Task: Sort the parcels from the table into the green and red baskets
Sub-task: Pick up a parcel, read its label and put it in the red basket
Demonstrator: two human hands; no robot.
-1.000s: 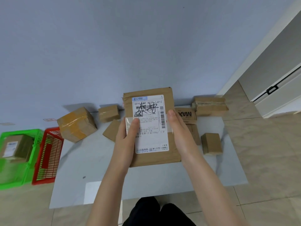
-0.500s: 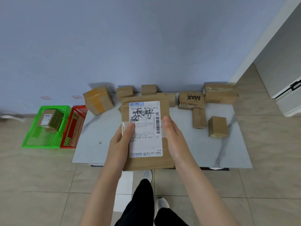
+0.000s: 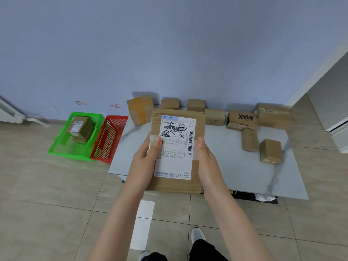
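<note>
Both hands hold one flat brown parcel [image 3: 178, 153] upright above the near edge of the table [image 3: 235, 172], its white shipping label [image 3: 176, 147] facing the camera. The left hand [image 3: 146, 162] grips the parcel's left side, thumb pressed onto the label's edge; the right hand [image 3: 206, 162] grips the right side, thumb lying along the label's other edge.

On the floor to the left of the table stand two baskets side by side. The green basket [image 3: 62, 146] already contains a labelled cardboard box [image 3: 81, 129]. The red basket [image 3: 111, 140], touching the green one and tucked against the table's left edge, shows no parcel in the part that is visible.

The other parcels sit along the far side of the table by the blue wall: a tilted box with yellow tape [image 3: 140, 109], two small boxes [image 3: 170, 103] [image 3: 195, 104], a low taped box [image 3: 214, 116], a box printed "MAX" [image 3: 242, 120] and a larger box [image 3: 275, 115] at the far right. Nearer the front, a narrow box [image 3: 249, 139] lies just beside the MAX box, and a cube-shaped box [image 3: 270, 151] stands near it.
</note>
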